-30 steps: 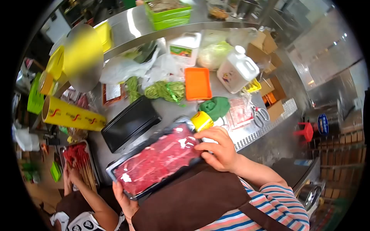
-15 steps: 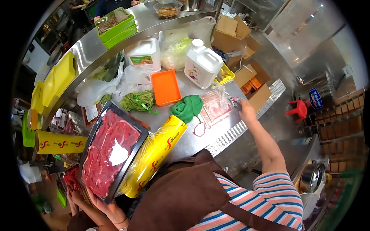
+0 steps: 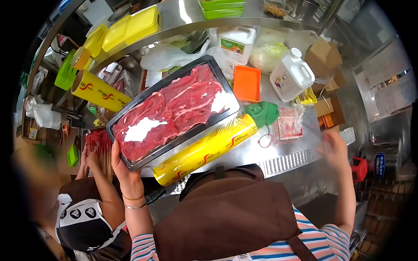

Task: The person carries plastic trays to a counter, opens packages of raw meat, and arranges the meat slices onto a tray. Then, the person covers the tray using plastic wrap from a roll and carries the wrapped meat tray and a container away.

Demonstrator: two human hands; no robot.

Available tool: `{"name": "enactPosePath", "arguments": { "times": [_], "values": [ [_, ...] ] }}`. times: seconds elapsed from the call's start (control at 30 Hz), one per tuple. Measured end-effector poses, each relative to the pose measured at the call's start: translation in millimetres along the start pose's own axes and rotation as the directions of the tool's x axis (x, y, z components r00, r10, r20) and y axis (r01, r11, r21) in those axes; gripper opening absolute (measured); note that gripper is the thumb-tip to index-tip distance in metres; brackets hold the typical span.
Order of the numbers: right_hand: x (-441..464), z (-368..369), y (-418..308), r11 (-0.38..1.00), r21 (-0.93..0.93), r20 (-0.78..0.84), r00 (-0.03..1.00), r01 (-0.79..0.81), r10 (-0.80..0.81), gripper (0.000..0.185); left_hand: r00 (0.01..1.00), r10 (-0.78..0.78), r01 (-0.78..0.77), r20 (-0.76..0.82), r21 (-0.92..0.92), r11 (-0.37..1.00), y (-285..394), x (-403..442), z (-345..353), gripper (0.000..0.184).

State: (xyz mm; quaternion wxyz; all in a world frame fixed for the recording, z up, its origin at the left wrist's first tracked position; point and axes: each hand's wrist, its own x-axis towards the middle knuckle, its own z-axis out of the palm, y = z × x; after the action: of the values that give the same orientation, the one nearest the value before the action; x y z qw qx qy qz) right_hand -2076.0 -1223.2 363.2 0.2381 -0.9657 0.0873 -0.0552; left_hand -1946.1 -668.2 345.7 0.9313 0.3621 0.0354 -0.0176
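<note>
My left hand [image 3: 124, 167] grips the lower left corner of a black tray [image 3: 174, 145]. Sliced raw red meat [image 3: 170, 106] fills the tray, with bright white glare in two places. The tray is tilted, held over the metal table. Right beside its near edge lies a yellow roll of cling film [image 3: 209, 150]. My right hand [image 3: 334, 147] is smeared by motion past the table's right side, so its fingers cannot be read. Nearest to it is a flat clear plastic pack [image 3: 290, 123] with red marks. A green cloth [image 3: 262, 114] lies left of that pack.
An orange tray [image 3: 247, 84] and white jugs [image 3: 291, 75] stand at the back. Another yellow roll [image 3: 100, 90] stands left of the meat. A co-worker [image 3: 93, 204] handles skewers at lower left. Cardboard boxes [image 3: 324, 58] and a red stool [image 3: 359, 168] are right.
The view has turned left. My left hand has swung the meat tray round, more crosswise over the table. My right hand has left the clear pack and moved off toward the near right.
</note>
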Motion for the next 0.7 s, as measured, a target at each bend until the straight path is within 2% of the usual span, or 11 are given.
{"name": "enactPosePath", "arguments": {
  "times": [0.07, 0.13, 0.2, 0.23, 0.3, 0.33, 0.43, 0.5, 0.57, 0.63, 0.7],
  "values": [
    [30, 8, -33, 0.955, -0.158, 0.067, 0.968, 0.251, -0.243, 0.054, 1.0, 0.022, -0.022, 0.019, -0.009, 1.0, 0, -1, -2, 0.037],
    [60, 26, -44, 0.871, -0.218, 0.105, 0.898, 0.44, -0.427, 0.053, 0.998, 0.003, -0.002, 0.064, -0.025, 1.0, 1, -5, 2, 0.037],
    [88, 41, -57, 0.79, -0.243, 0.171, 0.826, 0.563, -0.537, 0.052, 0.997, 0.024, -0.022, 0.069, -0.024, 0.999, 1, -6, 3, 0.037],
    [101, 49, -63, 0.785, -0.244, 0.171, 0.822, 0.57, -0.544, 0.052, 0.997, 0.03, -0.028, 0.066, -0.022, 0.999, 1, -7, 3, 0.037],
    [120, 63, -74, 0.692, -0.204, 0.276, 0.719, 0.693, -0.638, 0.051, 0.998, 0.057, -0.056, 0.03, -0.024, 0.998, 1, -8, 5, 0.037],
    [125, 70, -78, 0.683, -0.202, 0.279, 0.71, 0.702, -0.647, 0.051, 0.998, 0.052, -0.051, 0.023, -0.035, 0.998, 0, -9, 5, 0.036],
    [142, 95, -98, 0.612, -0.104, 0.386, 0.599, 0.784, -0.702, 0.052, 0.994, 0.093, -0.094, -0.054, -0.027, 0.995, 0, -11, 4, 0.032],
    [137, 116, -104, 0.605, -0.058, 0.48, 0.554, 0.794, -0.68, 0.052, 0.995, 0.091, -0.092, -0.034, -0.031, 0.995, 0, -12, 8, 0.03],
    [134, 134, -115, 0.534, -0.047, 0.438, 0.498, 0.844, -0.749, 0.054, 0.993, 0.108, -0.111, -0.046, -0.053, 0.992, -2, -12, 13, 0.03],
    [124, 153, -141, 0.527, 0.054, 0.45, 0.45, 0.848, -0.771, 0.052, 0.993, 0.089, -0.085, 0.079, -0.055, 0.995, 0, -10, 9, 0.036],
    [110, 171, -181, 0.552, 0.107, 0.491, 0.439, 0.827, -0.752, 0.045, 0.996, 0.094, -0.094, -0.005, -0.057, 0.994, 3, -10, 21, 0.034]
  ]
}}
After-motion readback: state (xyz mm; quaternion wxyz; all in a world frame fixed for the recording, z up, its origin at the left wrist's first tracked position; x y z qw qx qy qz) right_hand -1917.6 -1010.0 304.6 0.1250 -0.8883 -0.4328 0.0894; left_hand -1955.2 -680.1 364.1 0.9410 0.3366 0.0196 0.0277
